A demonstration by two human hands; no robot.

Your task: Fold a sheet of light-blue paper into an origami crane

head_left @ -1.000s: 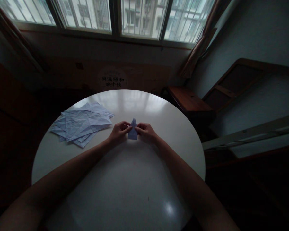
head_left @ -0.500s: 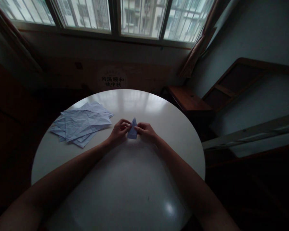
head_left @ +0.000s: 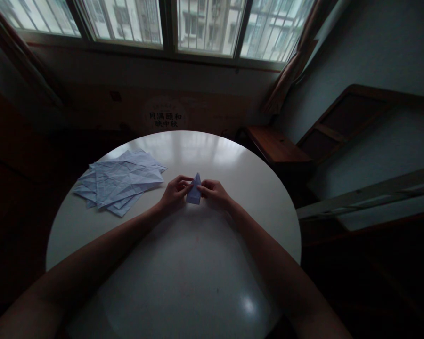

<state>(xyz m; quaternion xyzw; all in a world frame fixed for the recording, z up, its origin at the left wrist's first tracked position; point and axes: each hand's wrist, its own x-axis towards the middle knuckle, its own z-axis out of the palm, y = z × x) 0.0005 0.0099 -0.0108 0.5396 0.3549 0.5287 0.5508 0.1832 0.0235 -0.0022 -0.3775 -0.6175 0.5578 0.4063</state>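
Note:
A small folded piece of pale blue paper (head_left: 194, 194) with a pointed top stands between my hands at the middle of the round white table (head_left: 183, 282). My left hand (head_left: 174, 193) pinches its left edge with closed fingers. Closed fingers of my right hand (head_left: 214, 192) pinch its right edge. Both forearms stretch over the table toward me.
A loose pile of creased pale blue paper sheets (head_left: 118, 182) lies on the table's left side. A dark wooden side table (head_left: 277, 148) stands beyond the right rim. A window (head_left: 205, 23) and a curtain (head_left: 297, 61) are at the back.
The folded paper has narrowed slightly and shifted a little left between my fingers. My hands stay in almost the same place.

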